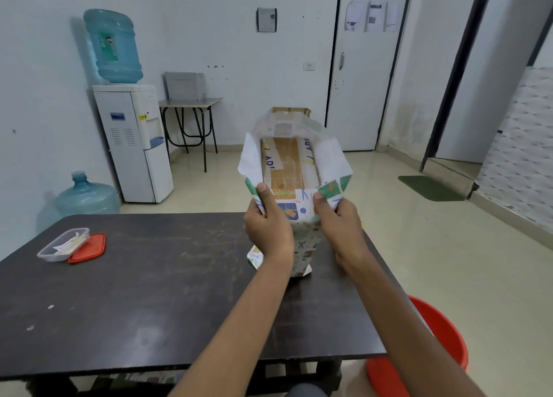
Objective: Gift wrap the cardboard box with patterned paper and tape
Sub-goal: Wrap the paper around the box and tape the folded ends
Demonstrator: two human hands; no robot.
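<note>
The cardboard box stands on end on the dark table, wrapped round its sides in patterned paper. Its brown taped top end shows inside the open paper collar, whose white flaps stick up around it. My left hand grips the near left corner of the paper, thumb pressed on the top edge. My right hand grips the near right corner the same way. The near flap is folded down between my thumbs. No tape roll is in view.
A clear plastic container with paper scraps and its red lid lie at the table's far left. A red tub stands on the floor by the table's right side. A water dispenser is against the back wall.
</note>
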